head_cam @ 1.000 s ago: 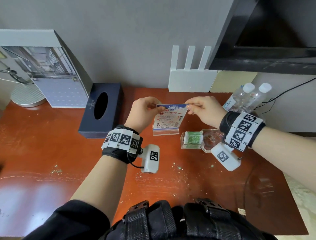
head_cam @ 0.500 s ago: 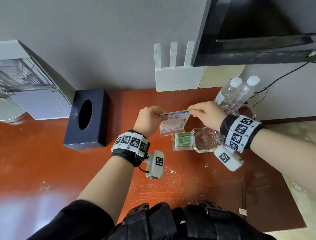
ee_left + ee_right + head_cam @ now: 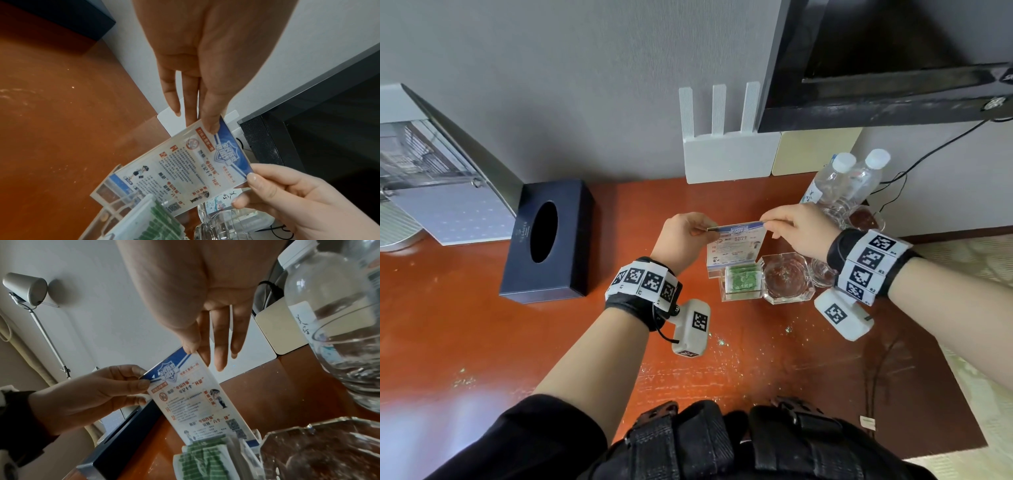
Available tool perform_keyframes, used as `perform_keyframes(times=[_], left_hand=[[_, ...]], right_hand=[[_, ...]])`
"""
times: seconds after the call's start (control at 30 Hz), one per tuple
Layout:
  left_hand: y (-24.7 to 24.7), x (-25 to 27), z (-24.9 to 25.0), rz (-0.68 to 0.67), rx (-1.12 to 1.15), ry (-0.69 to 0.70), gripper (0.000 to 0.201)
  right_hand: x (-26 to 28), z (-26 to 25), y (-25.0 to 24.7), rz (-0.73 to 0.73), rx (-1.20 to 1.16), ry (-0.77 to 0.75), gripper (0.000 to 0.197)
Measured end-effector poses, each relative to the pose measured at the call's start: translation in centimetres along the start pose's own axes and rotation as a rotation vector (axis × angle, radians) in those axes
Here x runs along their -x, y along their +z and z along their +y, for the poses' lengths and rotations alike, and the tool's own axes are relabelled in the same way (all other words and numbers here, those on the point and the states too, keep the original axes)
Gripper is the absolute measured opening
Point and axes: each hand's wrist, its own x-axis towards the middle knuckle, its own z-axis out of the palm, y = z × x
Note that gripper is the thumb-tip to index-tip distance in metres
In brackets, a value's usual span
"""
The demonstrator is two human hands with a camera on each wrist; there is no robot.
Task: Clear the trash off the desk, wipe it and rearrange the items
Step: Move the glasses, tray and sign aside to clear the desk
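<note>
A clear acrylic sign stand (image 3: 736, 245) with a blue-topped printed card stands upright on the red-brown desk (image 3: 482, 325). My left hand (image 3: 686, 238) pinches its top left corner and my right hand (image 3: 791, 228) pinches its top right corner. The left wrist view shows the sign stand (image 3: 185, 170) with my left thumb on its blue band. The right wrist view shows the sign stand (image 3: 197, 395) held at both top corners. Just in front of it sit a clear box of green packets (image 3: 743, 281) and a glass ashtray (image 3: 787, 277).
A dark blue tissue box (image 3: 548, 243) lies left of the hands. A white router (image 3: 726, 150) stands against the back wall, with two water bottles (image 3: 849, 181) and glasses (image 3: 864, 217) at the right. A lamp base and a propped folder (image 3: 448, 192) sit far left. Crumbs speckle the desk front.
Both hands have carried the sign stand to the right, so it now stands just behind the box of green packets and the ashtray. Both pinches are unchanged.
</note>
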Motion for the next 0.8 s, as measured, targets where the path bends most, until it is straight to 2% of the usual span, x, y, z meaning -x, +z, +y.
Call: perform_keyframes(times=[0.4, 0.57, 0.67, 0.8], left_hand=[[-0.2, 0.3, 0.3, -0.075, -0.066, -0.022, 0.013], [-0.5, 0.7, 0.7, -0.157, -0.149, -0.055, 0.036], [-0.9, 1.2, 0.7, -0.153, -0.178, -0.066, 0.055], [-1.9, 2.1, 1.2, -0.085, -0.204, -0.069, 0.057]], right_hand=[[0.7, -0.1, -0.2, -0.035, -0.009, 0.035, 0.026], [1.1, -0.7, -0.7, -0.108, 0.043, 0.053, 0.040], [1.3, -1.6, -1.0, -0.054, 0.065, 0.021, 0.046], [1.8, -4.0, -0.6, 0.005, 0.091, -0.061, 0.043]])
